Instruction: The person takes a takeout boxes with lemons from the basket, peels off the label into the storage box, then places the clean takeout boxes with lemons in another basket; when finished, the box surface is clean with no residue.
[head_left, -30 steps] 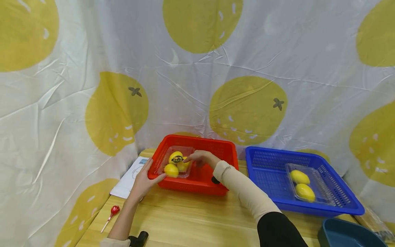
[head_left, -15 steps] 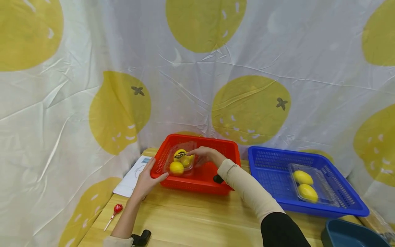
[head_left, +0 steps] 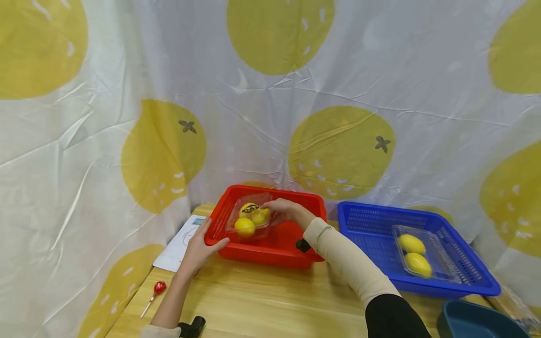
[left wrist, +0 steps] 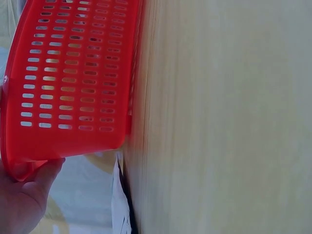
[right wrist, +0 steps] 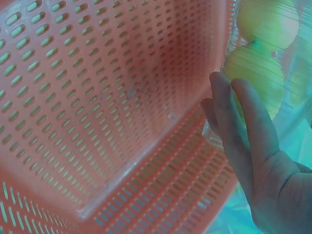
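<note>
My left hand (head_left: 197, 249) grips the front left corner of the red plastic basket (head_left: 264, 255) by its rim. In the left wrist view, part of that hand (left wrist: 24, 200) shows at the basket's corner, below the slotted wall. Inside the basket, my right hand (head_left: 289, 210) holds the right side of a clear plastic box (head_left: 262, 232), tilted with its far side raised. Several yellow lemons (head_left: 244, 227) sit in it, under a dark label. Close up in the right wrist view, the fingers (right wrist: 258, 122) lie against the box beside the lemons; the thumb is hidden.
A blue basket (head_left: 363, 244) stands to the right with another clear box (head_left: 439, 258) holding two lemons. A dark teal tub (head_left: 477, 319) sits at the front right. Left of the red basket lie a white paper sheet (head_left: 179, 244) and a red lollipop (head_left: 159, 287).
My right hand has tilted the clear box up and shifted it slightly right inside the red basket. My left hand stays at the basket's corner.
</note>
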Available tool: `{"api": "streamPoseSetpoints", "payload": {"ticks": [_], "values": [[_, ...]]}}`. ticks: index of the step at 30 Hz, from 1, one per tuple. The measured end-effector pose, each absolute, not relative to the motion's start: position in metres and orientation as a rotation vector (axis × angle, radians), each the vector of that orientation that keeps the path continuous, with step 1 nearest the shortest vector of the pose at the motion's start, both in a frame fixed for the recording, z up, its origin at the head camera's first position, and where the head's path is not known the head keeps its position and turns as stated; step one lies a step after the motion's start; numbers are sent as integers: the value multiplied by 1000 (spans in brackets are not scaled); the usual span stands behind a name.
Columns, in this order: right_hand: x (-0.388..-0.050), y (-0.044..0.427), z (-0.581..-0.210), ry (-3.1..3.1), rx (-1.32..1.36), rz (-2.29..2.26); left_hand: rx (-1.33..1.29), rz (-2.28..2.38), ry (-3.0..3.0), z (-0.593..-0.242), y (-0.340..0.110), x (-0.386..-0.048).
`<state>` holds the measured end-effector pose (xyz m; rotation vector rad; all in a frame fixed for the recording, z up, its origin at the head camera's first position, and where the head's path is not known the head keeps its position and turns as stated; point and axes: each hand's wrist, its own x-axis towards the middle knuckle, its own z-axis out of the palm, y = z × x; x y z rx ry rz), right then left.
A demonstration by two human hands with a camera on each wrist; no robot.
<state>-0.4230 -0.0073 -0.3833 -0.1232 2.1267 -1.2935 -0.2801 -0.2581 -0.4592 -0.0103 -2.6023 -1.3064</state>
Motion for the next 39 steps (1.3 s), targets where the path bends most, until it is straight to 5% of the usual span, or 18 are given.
{"api": "streamPoseSetpoints", "payload": {"ticks": [16,39], "values": [[-396,30,-349,2087,-238,-1443,4,-1331,-2632,-457,-260,-280],[-327,98,-328,2218,-33,-1617,-69,-1299,-2659,-455,-261,-280]]}}
